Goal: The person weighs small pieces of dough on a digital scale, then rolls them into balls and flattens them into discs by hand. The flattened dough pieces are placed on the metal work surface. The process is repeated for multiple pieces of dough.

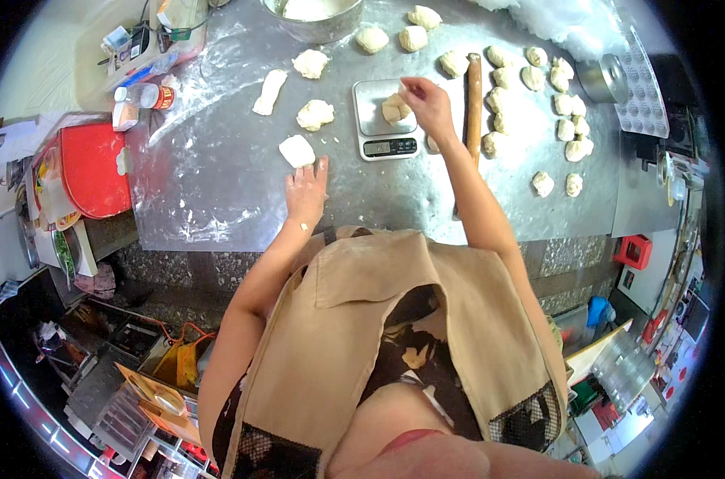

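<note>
A piece of dough (395, 109) rests on the platform of a white digital kitchen scale (388, 152), whose display is lit. My right hand (429, 108) is over the scale's right side, fingers curled beside that dough; whether they pinch a bit of it is unclear. On the steel tabletop, my left hand (306, 190) lies with fingers apart, the tips close to a smooth white dough lump (296, 151). Beyond it are another dough lump (315, 115), a long dough strip (271, 92) and a rough dough piece (311, 63).
Right of the scale lies a wooden rolling pin (474, 102), with several dough balls (533, 78) past it. A metal bowl (314, 24) stands at the back. At left are jars (157, 96) and a red lid-like object (96, 170); a metal pot (603, 79) sits at right.
</note>
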Action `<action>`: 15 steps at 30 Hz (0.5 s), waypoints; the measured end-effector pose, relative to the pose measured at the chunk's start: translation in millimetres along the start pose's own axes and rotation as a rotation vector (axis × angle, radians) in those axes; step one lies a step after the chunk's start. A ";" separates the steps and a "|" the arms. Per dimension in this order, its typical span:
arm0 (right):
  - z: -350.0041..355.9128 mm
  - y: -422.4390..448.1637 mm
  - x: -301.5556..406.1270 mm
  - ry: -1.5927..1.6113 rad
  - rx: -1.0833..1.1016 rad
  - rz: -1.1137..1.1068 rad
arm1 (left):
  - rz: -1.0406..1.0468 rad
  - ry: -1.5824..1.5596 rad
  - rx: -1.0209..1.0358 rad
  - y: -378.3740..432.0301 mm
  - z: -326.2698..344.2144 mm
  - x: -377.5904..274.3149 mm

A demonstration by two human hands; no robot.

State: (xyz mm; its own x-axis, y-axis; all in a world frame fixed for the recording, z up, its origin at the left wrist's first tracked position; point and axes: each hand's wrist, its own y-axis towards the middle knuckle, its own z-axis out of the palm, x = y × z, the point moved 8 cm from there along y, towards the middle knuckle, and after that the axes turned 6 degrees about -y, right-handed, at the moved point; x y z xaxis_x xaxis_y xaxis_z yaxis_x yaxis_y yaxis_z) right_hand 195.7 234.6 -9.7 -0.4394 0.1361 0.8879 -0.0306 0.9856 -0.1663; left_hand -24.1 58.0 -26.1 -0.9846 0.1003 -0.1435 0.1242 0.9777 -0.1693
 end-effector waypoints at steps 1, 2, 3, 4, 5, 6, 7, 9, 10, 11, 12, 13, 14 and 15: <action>4.8 13.1 14.2 -0.109 0.006 -0.146 | 0.014 -0.068 0.017 1.9 -3.5 -1.1; 8.6 20.4 26.4 -0.218 0.013 -0.291 | 0.015 -0.071 0.024 3.6 -7.2 -2.6; 10.4 27.9 27.6 -0.219 0.023 -0.289 | 0.055 -0.123 -0.028 3.7 -14.7 -5.8; 18.2 33.2 29.2 -0.395 0.091 -0.318 | 0.095 -0.176 -0.080 3.3 -21.1 -8.6; 25.5 37.6 29.1 -0.571 0.159 -0.346 | 0.089 -0.181 -0.075 3.1 -21.1 -8.5; 31.6 43.0 19.2 -0.666 0.279 -0.276 | 0.081 -0.231 -0.083 1.2 -21.9 -7.3; 30.2 46.1 17.6 -0.665 0.295 -0.282 | 0.070 -0.279 -0.093 0.0 -22.8 -5.3; 33.1 43.1 5.8 -0.672 0.479 -0.252 | 0.042 -0.336 -0.113 1.8 -23.4 -1.9; 31.7 37.5 11.8 -0.701 0.494 -0.326 | 0.027 -0.388 -0.137 2.2 -24.4 1.4; 35.6 35.8 4.2 -0.719 0.552 -0.331 | 0.013 -0.386 -0.130 3.5 -22.1 4.3; 33.5 31.8 4.8 -0.766 0.532 -0.391 | -0.003 -0.425 -0.150 8.0 -22.7 7.5; 33.5 26.5 5.1 -0.812 0.511 -0.450 | -0.019 -0.463 -0.171 12.6 -23.1 11.6; 35.3 25.2 3.0 -0.810 0.515 -0.448 | -0.021 -0.463 -0.166 17.3 -22.0 15.1; 36.7 24.2 8.5 -0.858 0.531 -0.413 | -0.036 -0.471 -0.210 22.5 -24.2 19.7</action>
State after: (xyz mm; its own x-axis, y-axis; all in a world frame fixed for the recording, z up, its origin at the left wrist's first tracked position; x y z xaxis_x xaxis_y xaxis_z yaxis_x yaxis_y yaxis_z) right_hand 158.3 256.0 -21.9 -0.7800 -0.5142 0.3567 -0.6130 0.7423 -0.2705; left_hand -43.6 86.4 -9.2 -0.8196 0.0196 -0.5725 0.0166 0.9998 0.0105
